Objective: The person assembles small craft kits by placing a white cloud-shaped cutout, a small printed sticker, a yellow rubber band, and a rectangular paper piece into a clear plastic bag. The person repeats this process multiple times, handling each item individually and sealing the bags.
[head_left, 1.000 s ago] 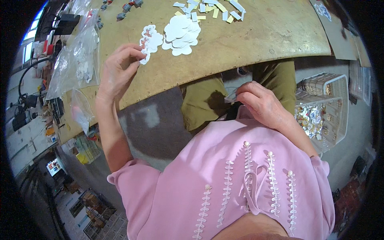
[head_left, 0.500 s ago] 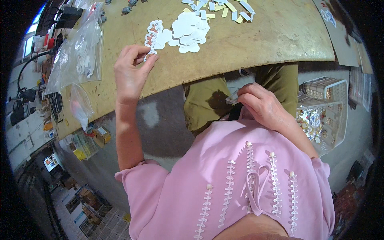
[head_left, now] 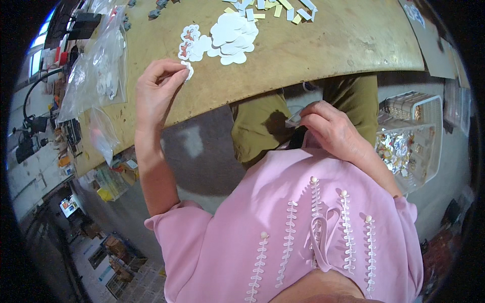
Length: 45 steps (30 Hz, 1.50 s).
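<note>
My left hand (head_left: 154, 88) pinches a small white cut-out sticker (head_left: 188, 70) at the near edge of the brown wooden table (head_left: 323, 43). Just beyond it lies a pile of white cloud-shaped cut-outs (head_left: 230, 36), two of them showing a reddish picture (head_left: 188, 43). My right hand (head_left: 328, 126) is down at my lap, below the table edge, with thumb and fingers closed on a small clear plastic piece (head_left: 294, 120).
Clear plastic bags (head_left: 98, 76) lie on the table's left end. Yellow and white paper strips (head_left: 275, 7) lie at the far side. A white basket (head_left: 411, 139) of shiny small items stands on the floor at my right. Shelves and clutter fill the left.
My left hand has drawn back from the pile toward the table's near edge with the small sticker. The right hand stays at my lap.
</note>
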Tool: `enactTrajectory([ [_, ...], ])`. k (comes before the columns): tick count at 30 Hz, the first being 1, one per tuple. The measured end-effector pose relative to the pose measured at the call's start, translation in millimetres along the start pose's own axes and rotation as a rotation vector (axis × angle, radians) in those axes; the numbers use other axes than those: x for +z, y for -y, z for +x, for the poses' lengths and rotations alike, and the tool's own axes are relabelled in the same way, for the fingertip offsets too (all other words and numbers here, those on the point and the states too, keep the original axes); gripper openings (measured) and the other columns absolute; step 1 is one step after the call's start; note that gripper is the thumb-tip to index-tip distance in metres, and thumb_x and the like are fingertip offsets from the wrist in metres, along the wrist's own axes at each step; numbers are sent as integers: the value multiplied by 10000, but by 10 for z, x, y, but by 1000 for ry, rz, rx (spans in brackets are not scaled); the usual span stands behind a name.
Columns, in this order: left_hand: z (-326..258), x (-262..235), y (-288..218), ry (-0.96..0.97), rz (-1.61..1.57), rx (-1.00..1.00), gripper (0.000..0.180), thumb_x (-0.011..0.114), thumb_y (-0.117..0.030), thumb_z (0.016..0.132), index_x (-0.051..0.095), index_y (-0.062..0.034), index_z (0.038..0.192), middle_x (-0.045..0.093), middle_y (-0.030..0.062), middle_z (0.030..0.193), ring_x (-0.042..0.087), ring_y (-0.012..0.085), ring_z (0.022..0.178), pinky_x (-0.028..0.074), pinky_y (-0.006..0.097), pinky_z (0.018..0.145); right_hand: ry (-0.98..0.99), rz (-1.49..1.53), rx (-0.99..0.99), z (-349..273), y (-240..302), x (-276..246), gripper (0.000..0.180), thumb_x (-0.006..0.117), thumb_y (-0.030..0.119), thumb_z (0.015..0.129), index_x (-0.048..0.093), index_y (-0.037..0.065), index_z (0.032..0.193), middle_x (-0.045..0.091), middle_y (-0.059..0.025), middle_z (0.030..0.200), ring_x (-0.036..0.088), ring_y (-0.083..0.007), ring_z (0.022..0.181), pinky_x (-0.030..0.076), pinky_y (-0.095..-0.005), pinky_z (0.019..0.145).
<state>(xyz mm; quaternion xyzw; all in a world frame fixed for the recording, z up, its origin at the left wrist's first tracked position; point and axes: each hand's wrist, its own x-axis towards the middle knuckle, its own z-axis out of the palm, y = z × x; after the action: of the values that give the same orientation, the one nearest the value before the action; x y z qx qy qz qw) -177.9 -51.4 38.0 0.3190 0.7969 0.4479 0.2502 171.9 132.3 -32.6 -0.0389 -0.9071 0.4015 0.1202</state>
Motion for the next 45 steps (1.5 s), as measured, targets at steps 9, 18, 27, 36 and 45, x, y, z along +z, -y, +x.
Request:
enactTrajectory([
  [9,-14,27,-74,-102,275,28,77,757,-36,944,767,4,1008,729,40,990,672,83,846,549,255,763,-30,7,6,-24,6,-20,190,685,-5,827,650,16,1012,649,-120,1047,670,-337,999,574,-420,829],
  [18,-214,309,77,-481,679,374,122,690,-62,997,735,-27,1104,765,135,1005,746,202,847,593,335,778,-181,-93,-128,44,77,-122,237,701,16,799,645,-6,1028,645,-143,1117,667,-342,1051,582,-403,861],
  [27,-808,783,-121,-458,51,360,142,725,-51,970,720,-29,1110,767,104,1027,734,206,919,590,354,833,-188,-56,-152,147,208,-172,222,693,77,850,648,-11,1048,647,-187,1214,661,-367,1121,584,-425,921],
  [36,-1043,1515,-521,-193,234,632,292,877,12,709,777,-145,933,653,-13,833,602,201,758,479,343,694,-178,-114,-163,161,288,-193,221,710,77,822,625,-34,993,632,-208,1244,663,-384,1142,603,-424,905],
  [45,-1037,1562,-594,-51,566,646,180,825,-43,803,787,-101,969,639,47,747,613,246,669,496,370,636,-237,-92,-238,101,210,-52,242,714,77,804,618,-43,990,629,-221,1251,663,-390,1157,604,-436,924],
])
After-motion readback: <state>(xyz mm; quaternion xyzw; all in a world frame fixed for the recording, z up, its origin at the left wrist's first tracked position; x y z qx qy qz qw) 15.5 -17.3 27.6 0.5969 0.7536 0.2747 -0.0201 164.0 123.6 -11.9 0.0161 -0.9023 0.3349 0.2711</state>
